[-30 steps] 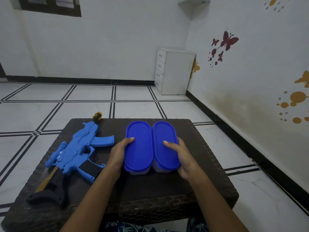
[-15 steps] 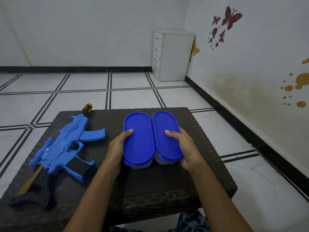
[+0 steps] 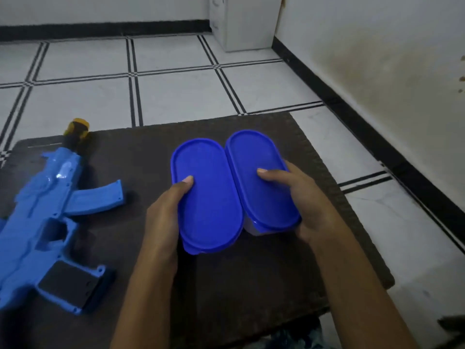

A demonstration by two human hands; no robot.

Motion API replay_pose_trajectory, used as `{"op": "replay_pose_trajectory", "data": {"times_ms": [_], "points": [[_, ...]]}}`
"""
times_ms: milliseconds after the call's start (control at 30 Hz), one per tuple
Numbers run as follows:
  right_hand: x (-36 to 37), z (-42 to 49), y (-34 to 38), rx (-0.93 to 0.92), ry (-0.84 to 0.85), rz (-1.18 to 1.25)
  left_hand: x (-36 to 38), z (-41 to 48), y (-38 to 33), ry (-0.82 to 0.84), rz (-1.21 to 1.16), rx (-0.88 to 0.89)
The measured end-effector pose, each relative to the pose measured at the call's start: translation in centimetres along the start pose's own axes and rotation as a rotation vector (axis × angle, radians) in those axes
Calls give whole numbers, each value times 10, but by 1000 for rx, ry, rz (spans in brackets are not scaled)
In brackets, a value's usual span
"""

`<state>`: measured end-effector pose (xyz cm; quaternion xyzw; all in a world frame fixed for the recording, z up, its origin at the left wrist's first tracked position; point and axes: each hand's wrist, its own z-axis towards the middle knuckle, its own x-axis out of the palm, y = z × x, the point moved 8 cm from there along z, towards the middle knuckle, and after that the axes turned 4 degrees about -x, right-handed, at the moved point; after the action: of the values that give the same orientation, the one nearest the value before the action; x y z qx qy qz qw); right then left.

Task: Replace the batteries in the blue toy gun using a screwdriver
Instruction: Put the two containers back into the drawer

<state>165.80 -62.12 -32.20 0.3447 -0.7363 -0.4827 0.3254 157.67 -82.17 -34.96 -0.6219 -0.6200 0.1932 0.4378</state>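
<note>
Head view, both hands busy: left hand (image 3: pixel 163 217) clasping the left box (image 3: pixel 208 197) with thumb on its lid, right hand (image 3: pixel 312 205) clasping the right box (image 3: pixel 261 182) likewise, the two boxes touching side by side above the dark table (image 3: pixel 251 285). Work on one box at a time: pin its base down, then peel the lid up from one end rather than yanking, so nothing inside spills. Leave the blue toy gun (image 3: pixel 37 192) lying flat at the table's left, well apart from the boxes.

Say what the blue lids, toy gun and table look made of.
Blue lids: plastic, smooth matte, moulded rims. Toy gun: glossy hard plastic, highlights on moulded ridges. Table: probably woven wicker or synthetic rattan, dark; weave shows along its right edge.
</note>
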Motion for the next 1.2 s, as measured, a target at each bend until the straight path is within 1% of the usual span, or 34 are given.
{"op": "replay_pose_trajectory", "data": {"times_ms": [133,267,367,467,567,767,933,1067,1200], "points": [[13,17,19,-22,-34,38,10,16,-39,2,53,-11],[33,15,41,7,-59,153,14,15,-89,-29,167,-6],[44,0,69,21,-78,133,20,-4,-121,-34,217,-22],[52,-22,116,48,-78,94,31,-38,-161,-68,235,-38],[56,-46,166,55,-87,33,46,-74,-198,-63,231,-67],[73,-103,268,101,-131,53,77,-155,-286,-76,242,-99],[93,-136,348,74,-134,48,90,-209,-356,-91,263,-93],[113,-149,394,67,-84,71,103,-237,-397,-45,212,-86],[124,-157,425,60,-59,84,103,-252,-427,-52,218,-70]]}}
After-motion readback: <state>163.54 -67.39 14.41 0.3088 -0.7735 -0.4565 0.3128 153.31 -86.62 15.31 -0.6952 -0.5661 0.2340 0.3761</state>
